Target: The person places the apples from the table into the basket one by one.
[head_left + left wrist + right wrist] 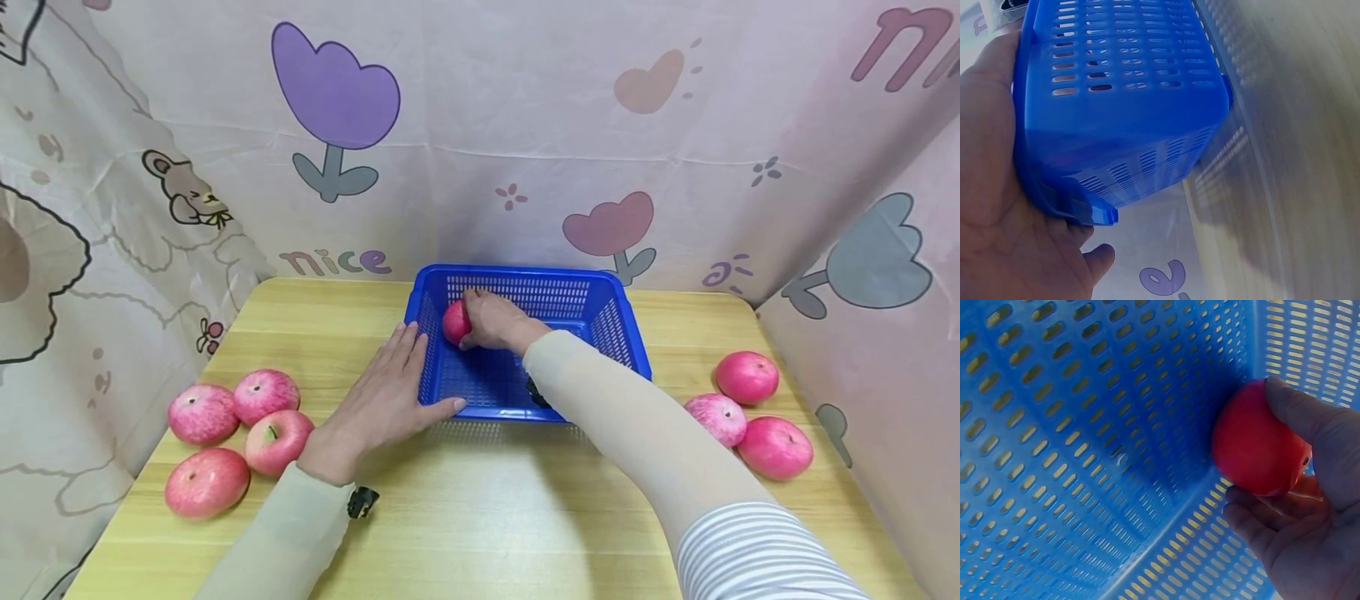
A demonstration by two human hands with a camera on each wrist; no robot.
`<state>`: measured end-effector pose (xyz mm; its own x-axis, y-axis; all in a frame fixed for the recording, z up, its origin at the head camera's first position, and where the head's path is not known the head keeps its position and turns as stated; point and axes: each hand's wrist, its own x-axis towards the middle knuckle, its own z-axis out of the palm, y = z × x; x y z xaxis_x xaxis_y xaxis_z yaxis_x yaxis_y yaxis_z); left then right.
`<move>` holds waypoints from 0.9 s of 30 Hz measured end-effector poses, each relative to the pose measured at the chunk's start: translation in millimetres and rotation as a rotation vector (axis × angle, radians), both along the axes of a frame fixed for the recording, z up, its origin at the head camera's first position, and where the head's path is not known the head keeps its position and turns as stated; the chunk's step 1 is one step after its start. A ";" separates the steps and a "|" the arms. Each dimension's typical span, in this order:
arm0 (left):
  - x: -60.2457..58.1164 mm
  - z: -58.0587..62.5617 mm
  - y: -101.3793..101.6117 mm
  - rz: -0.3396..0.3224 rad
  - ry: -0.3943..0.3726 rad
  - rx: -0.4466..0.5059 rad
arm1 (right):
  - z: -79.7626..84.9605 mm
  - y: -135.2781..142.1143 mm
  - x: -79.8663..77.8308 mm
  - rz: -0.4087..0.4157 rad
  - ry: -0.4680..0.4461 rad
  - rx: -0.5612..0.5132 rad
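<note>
A blue perforated plastic basket stands on the table against the back curtain. Inside it, near the back left corner, my right hand holds a red apple between thumb and fingers. The right wrist view has this apple close to the basket's mesh, the thumb on one side and fingertips on the other. My left hand rests along the basket's left rim with fingers extended, its thumb at the front rim. From the left wrist view, the palm touches the rim of the basket.
Several apples are grouped at the table's left side. Three more apples lie at the right, beside my right forearm. Printed curtains enclose the back and sides of the wooden table.
</note>
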<state>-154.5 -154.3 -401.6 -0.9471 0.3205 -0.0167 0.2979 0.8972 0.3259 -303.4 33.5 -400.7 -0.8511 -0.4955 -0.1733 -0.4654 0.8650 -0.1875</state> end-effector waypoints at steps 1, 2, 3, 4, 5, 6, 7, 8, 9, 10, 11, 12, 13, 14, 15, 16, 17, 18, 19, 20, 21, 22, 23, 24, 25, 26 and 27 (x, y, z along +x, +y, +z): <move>0.0 -0.3 -0.1 0.001 0.000 0.001 | -0.2 0.0 0.0 0.004 0.002 -0.001; -0.1 -0.6 -0.3 0.001 0.000 0.001 | -0.2 0.0 0.3 0.008 0.005 -0.003; -0.1 -0.8 -0.5 0.002 0.000 0.000 | -0.3 0.1 0.5 0.011 0.007 -0.004; -0.2 -1.1 -0.6 0.002 0.001 0.000 | -0.3 0.0 0.7 0.012 0.008 -0.005; -0.2 -1.3 -0.8 0.003 0.003 -0.001 | -0.2 -0.2 0.9 0.012 0.009 -0.005; -0.3 -1.6 -1.0 0.003 0.004 -0.001 | -0.3 -0.4 1.0 0.011 0.010 -0.005; -0.3 -1.8 -1.1 0.003 0.005 -0.002 | -0.5 -0.5 1.0 0.010 0.012 -0.003; -0.3 -2.0 -1.1 0.002 0.005 -0.002 | -0.7 -0.6 1.1 0.008 0.013 -0.002; -0.3 -2.1 -1.0 0.002 0.006 0.000 | -1.0 -0.7 1.0 0.005 0.016 -0.001; -0.4 -2.2 -0.9 0.001 0.006 0.000 | -1.3 -0.8 0.9 0.002 0.018 0.001; -0.5 -2.3 -0.9 0.000 0.006 0.000 | -1.7 -0.9 0.5 0.000 0.020 0.003; -0.6 -2.4 -0.8 -0.001 0.006 0.001 | -2.2 -1.0 0.3 -0.003 0.022 0.004; -0.6 -2.4 -0.5 -0.001 0.006 0.001 | -2.5 -0.8 0.2 -0.005 0.024 0.004; -0.5 -2.4 -0.3 -0.002 0.007 0.001 | -2.8 -0.6 0.2 -0.006 0.024 0.004; -0.5 -2.4 -0.1 -0.003 0.007 0.000 | -3.1 -0.4 0.1 -0.008 0.023 0.004; -0.5 -2.4 0.2 -0.003 0.008 -0.001 | -3.2 0.0 0.1 -0.010 0.022 0.004; -0.5 -2.3 0.4 -0.004 0.008 0.000 | -3.0 0.4 0.2 -0.010 0.020 0.003; -0.5 -2.3 0.6 -0.005 0.008 0.000 | -2.7 0.8 0.3 -0.010 0.016 0.003; -0.5 -2.2 0.8 -0.005 0.009 -0.002 | -2.0 1.3 0.5 -0.011 0.013 0.001; -0.5 -2.2 0.9 -0.006 0.010 -0.002 | -1.1 1.8 0.7 -0.010 0.009 0.000; -0.6 -2.2 0.9 -0.007 0.012 -0.004 | 0.1 2.5 0.9 -0.012 0.006 -0.002; -0.6 -2.2 0.9 -0.007 0.013 -0.006 | 1.5 3.2 1.3 -0.012 0.002 -0.004; -0.7 -2.2 0.8 -0.007 0.013 -0.007 | 3.2 4.0 1.7 -0.012 0.001 -0.006; -0.8 -2.2 0.7 -0.006 0.012 -0.009 | 5.2 5.0 2.2 -0.014 0.000 -0.011; -0.8 -2.2 0.4 -0.005 0.011 -0.010 | 7.2 6.1 2.7 -0.018 0.000 -0.019; -0.9 -2.1 0.2 -0.004 0.009 -0.009 | 9.5 7.3 3.3 -0.021 0.003 -0.025; -0.9 -2.1 -0.3 -0.003 0.008 -0.010 | 12.0 8.7 3.9 -0.022 0.009 -0.031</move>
